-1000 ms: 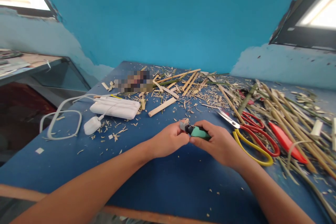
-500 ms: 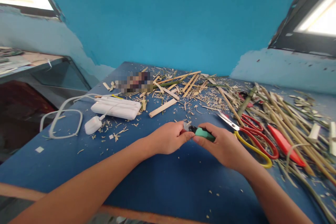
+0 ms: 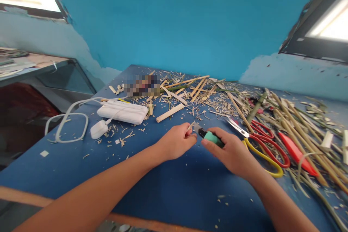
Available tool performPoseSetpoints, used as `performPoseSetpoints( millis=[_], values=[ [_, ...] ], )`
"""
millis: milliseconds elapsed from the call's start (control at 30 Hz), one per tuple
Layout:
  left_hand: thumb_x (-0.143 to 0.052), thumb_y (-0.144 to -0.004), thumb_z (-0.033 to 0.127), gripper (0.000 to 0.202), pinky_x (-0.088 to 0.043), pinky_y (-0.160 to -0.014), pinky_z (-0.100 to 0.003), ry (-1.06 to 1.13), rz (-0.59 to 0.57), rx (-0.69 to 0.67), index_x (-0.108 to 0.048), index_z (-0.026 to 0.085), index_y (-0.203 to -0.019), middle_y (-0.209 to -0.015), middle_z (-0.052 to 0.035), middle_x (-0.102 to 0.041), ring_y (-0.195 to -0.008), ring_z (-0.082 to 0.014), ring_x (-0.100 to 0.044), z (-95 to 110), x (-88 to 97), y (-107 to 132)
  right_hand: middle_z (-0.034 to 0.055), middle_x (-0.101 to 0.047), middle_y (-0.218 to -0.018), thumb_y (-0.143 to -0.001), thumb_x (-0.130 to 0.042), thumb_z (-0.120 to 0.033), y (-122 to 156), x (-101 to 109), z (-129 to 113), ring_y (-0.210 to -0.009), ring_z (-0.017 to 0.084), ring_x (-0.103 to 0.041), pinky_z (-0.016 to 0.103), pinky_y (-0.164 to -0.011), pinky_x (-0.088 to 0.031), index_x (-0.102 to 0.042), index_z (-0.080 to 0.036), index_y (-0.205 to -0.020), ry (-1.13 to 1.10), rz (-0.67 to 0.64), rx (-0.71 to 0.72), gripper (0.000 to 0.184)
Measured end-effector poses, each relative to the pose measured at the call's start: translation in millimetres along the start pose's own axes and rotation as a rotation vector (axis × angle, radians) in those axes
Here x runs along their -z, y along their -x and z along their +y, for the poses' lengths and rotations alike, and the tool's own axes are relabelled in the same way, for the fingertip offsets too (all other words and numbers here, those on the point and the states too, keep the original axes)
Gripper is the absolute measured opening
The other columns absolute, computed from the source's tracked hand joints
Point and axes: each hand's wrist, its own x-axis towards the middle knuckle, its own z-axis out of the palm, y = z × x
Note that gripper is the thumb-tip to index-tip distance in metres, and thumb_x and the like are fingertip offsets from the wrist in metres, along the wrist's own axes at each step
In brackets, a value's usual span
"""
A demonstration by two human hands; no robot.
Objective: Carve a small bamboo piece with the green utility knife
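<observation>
My left hand (image 3: 178, 140) is closed around a small pale sliver of wood (image 3: 191, 125), its tip poking out above the fingers. Close on its right, my right hand (image 3: 230, 148) grips a utility knife (image 3: 213, 137) with a green and black handle. The knife's short blade (image 3: 196, 127) points up and left, near the sliver; whether the two touch I cannot tell. Both hands are just above the blue tabletop (image 3: 190, 195). Beyond them lies a flat bamboo strip (image 3: 170, 112).
Scissors with red handles (image 3: 272, 148) and a yellow-handled pair (image 3: 265, 168) lie right of my right hand, beside a red pointed tool (image 3: 297, 154). Bamboo sticks (image 3: 301, 141) and shavings cover the right and back. A white power strip (image 3: 123, 111) with plug (image 3: 99, 129) sits left.
My hands have drawn slightly apart. The left thumb has come away from the knife, and the blade and the sliver's tip now show more plainly.
</observation>
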Motion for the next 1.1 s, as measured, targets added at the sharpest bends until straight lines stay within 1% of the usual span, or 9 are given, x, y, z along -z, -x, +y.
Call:
performPoseSetpoints(
  millis=[100, 300, 433, 567, 700, 833, 967, 1033, 1100],
  values=[
    [-0.044, -0.072, 0.024, 0.007, -0.027, -0.05, -0.023, -0.031, -0.035, -0.019, -0.041, 0.018, -0.07, -0.06, 0.0042, -0.047, -0.055, -0.0103, -0.042, 0.8, 1.7, 0.5, -0.0001, -0.059, -0.067, -0.079, -0.047, -0.048, -0.1, -4.3, -3.2, -0.054, 0.012, -0.047, 0.023, -0.048, -0.036, -0.059, -0.023, -0.093, 0.051, -0.034, 0.066, 0.031],
    [-0.042, -0.073, 0.024, 0.006, -0.027, -0.05, -0.023, -0.104, -0.094, -0.085, -0.041, 0.019, -0.071, -0.061, 0.0028, -0.049, -0.054, -0.0109, -0.041, 3.7, 7.5, 5.5, -0.0003, -0.06, -0.067, -0.081, -0.045, -0.048, -0.4, -5.7, -1.6, -0.052, 0.012, -0.049, 0.023, -0.047, -0.036, -0.058, -0.023, -0.098, 0.011, -0.109, 0.032, 0.033],
    [-0.041, -0.077, 0.032, 0.015, -0.027, -0.051, -0.024, -0.18, -0.117, -0.128, -0.042, 0.019, -0.071, -0.061, 0.0018, -0.051, -0.055, -0.0124, -0.042, 4.0, 11.1, 7.2, -0.001, -0.058, -0.065, -0.082, -0.043, -0.05, 0.0, -5.7, 0.8, -0.053, 0.012, -0.052, 0.023, -0.049, -0.037, -0.056, -0.023, -0.098, -0.033, -0.134, 0.023, 0.035],
    [-0.036, -0.082, 0.042, 0.028, -0.028, -0.052, -0.026, -0.264, -0.111, -0.117, -0.045, 0.019, -0.071, -0.062, -0.0005, -0.054, -0.057, -0.0145, -0.046, 4.4, 10.4, 6.6, -0.0002, -0.059, -0.066, -0.081, -0.042, -0.053, 0.2, -6.0, 3.5, -0.053, 0.013, -0.053, 0.023, -0.049, -0.038, -0.057, -0.023, -0.098, -0.013, -0.101, 0.015, 0.037],
    [-0.033, -0.084, 0.047, 0.035, -0.026, -0.051, -0.026, -0.301, -0.099, -0.112, -0.046, 0.018, -0.072, -0.065, -0.0026, -0.057, -0.056, -0.0152, -0.047, 5.0, 8.0, 6.6, 0.0013, -0.06, -0.069, -0.08, -0.042, -0.054, 0.7, -6.6, 5.5, -0.053, 0.014, -0.052, 0.024, -0.048, -0.037, -0.056, -0.023, -0.098, 0.029, -0.058, 0.008, 0.038],
    [-0.032, -0.085, 0.049, 0.036, -0.024, -0.05, -0.026, -0.276, -0.067, -0.09, -0.043, 0.019, -0.07, -0.063, -0.0022, -0.055, -0.054, -0.0148, -0.045, 4.7, 4.5, 6.8, 0.0007, -0.059, -0.066, -0.081, -0.041, -0.055, 0.3, -8.2, 6.2, -0.05, 0.013, -0.05, 0.023, -0.047, -0.036, -0.056, -0.024, -0.096, 0.047, -0.027, 0.001, 0.038],
    [-0.031, -0.085, 0.052, 0.039, -0.023, -0.05, -0.026, -0.224, -0.013, -0.086, -0.04, 0.018, -0.066, -0.06, -0.0012, -0.051, -0.053, -0.0137, -0.043, 2.6, 0.8, 4.6, -0.0014, -0.056, -0.059, -0.08, -0.041, -0.056, -1.0, -9.3, 4.6, -0.047, 0.013, -0.05, 0.023, -0.045, -0.036, -0.055, -0.023, -0.095, 0.005, 0.015, -0.024, 0.039],
    [-0.032, -0.083, 0.054, 0.041, -0.023, -0.05, -0.025, -0.162, 0.026, -0.077, -0.038, 0.018, -0.065, -0.059, -0.0001, -0.048, -0.053, -0.0126, -0.041, 1.3, -0.1, 3.1, -0.0025, -0.053, -0.056, -0.081, -0.04, -0.055, -1.1, -9.3, 2.9, -0.046, 0.013, -0.05, 0.023, -0.045, -0.036, -0.055, -0.022, -0.094, -0.027, 0.035, -0.026, 0.039],
    [-0.036, -0.081, 0.056, 0.041, -0.024, -0.049, -0.024, -0.053, 0.023, -0.063, -0.038, 0.018, -0.065, -0.059, 0.0018, -0.044, -0.053, -0.0109, -0.038, 0.7, -0.3, 2.0, -0.0035, -0.052, -0.056, -0.081, -0.041, -0.054, -0.6, -8.6, 0.8, -0.046, 0.012, -0.05, 0.023, -0.046, -0.037, -0.055, -0.022, -0.093, -0.062, 0.037, -0.023, 0.037]
  ],
)
